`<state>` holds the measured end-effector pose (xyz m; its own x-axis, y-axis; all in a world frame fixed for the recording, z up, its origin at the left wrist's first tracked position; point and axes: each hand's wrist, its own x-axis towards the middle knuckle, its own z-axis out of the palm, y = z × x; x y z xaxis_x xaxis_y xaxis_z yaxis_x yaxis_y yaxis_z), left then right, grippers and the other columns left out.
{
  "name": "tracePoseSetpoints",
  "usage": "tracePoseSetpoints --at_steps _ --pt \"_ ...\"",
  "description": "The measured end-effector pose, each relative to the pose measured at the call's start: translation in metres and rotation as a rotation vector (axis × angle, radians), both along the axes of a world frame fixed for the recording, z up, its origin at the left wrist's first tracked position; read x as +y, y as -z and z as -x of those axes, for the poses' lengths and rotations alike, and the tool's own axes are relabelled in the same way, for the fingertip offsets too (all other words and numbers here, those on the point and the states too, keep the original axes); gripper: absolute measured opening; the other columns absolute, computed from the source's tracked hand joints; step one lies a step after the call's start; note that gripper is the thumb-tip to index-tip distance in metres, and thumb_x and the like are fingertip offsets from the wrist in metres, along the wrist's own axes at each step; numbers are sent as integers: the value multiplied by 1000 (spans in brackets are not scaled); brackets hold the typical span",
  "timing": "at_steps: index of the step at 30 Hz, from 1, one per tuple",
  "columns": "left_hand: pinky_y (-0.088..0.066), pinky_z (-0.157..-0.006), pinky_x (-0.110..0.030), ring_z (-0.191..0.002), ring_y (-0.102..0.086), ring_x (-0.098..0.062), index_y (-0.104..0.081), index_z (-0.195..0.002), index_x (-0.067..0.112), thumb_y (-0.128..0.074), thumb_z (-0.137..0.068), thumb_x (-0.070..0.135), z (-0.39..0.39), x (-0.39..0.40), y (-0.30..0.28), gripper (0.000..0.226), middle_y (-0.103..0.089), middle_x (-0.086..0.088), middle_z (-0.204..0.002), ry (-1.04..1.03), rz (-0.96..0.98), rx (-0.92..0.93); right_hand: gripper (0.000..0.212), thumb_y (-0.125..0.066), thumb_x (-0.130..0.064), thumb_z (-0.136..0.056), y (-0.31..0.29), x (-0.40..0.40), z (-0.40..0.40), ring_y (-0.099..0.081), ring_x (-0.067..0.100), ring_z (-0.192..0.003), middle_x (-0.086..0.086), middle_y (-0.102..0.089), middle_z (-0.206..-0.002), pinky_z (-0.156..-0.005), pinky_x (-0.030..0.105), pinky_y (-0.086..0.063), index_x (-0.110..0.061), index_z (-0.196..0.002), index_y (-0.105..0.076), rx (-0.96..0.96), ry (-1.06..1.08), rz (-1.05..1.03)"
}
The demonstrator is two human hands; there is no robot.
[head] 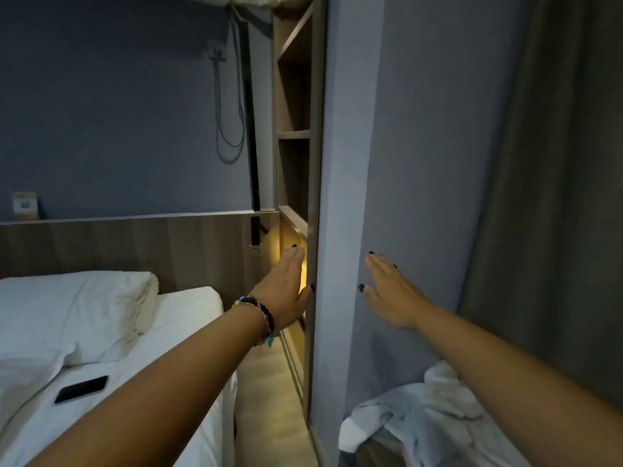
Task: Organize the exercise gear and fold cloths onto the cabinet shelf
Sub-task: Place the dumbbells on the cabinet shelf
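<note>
The left hand [286, 288] lies flat with straight fingers against the edge of the sliding door [340, 197], the right hand [391, 291] spread flat on its face, likely to push it aside; the cabinet shelves [293, 134] stand bare, the crumpled cloths [421, 409] below the right arm

Two hands up, left hand [286, 291] and right hand [392, 293]; one phone [82, 389] at eight o'clock, one pillow [77, 315], one towel [428, 419].

A black phone [82, 388] lies on the white bed [188, 338] (below the pillow [74, 311])
</note>
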<state>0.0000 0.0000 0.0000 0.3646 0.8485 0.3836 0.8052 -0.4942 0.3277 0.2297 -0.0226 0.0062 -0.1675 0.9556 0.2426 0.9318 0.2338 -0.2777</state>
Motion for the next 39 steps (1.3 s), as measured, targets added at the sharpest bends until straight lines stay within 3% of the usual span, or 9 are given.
tracePoseSetpoints --at_steps 11,17,22,30,35,39 --pt "-11 -118 -34 -149 1 -17 0 -153 15 -43 -101 35 -8 87 20 70 1 -3 -162 -43 89 -75 63 -31 -34 -104 22 86 -6 3 15 -148 1 3 -162 -121 37 -9 -13 -153 1 31 -73 34" --pt "-10 -117 -31 -148 0 -15 -3 -153 15 -44 -100 33 -20 158 30 70 -2 -2 -162 -31 118 -145 65 -33 -37 -102 48 160 -8 7 9 -147 -6 6 -162 -113 25 -4 -21 -153 4 1 -179 -35" --pt "-11 -116 -31 -148 -3 -16 -5 -153 16 -47 -99 32 -21 213 48 70 -5 -2 -162 -54 126 -178 68 -35 -42 -101 78 215 -2 14 -3 -136 -10 6 -161 -108 23 -1 -27 -152 6 33 -256 11" --pt "-11 -114 -29 -148 -3 -16 -5 -153 17 -47 -99 33 5 283 87 71 -5 -1 -162 -139 164 -159 65 -33 -39 -102 91 286 18 6 15 -148 -2 5 -162 -119 32 -5 -19 -153 2 -38 -267 65" --pt "-10 -113 -26 -148 -2 -15 -4 -154 17 -46 -100 32 29 335 108 70 -4 0 -162 -165 190 -159 62 -37 -29 -102 113 340 46 0 19 -149 4 -2 -162 -120 32 -6 -11 -153 -6 26 -251 57" --pt "-9 -115 -28 -148 -1 -14 -4 -153 15 -45 -100 30 42 386 120 69 -4 -1 -162 -136 257 -269 62 -38 -30 -102 135 392 72 2 17 -148 2 -4 -162 -117 29 -6 -11 -153 -8 112 -219 115"
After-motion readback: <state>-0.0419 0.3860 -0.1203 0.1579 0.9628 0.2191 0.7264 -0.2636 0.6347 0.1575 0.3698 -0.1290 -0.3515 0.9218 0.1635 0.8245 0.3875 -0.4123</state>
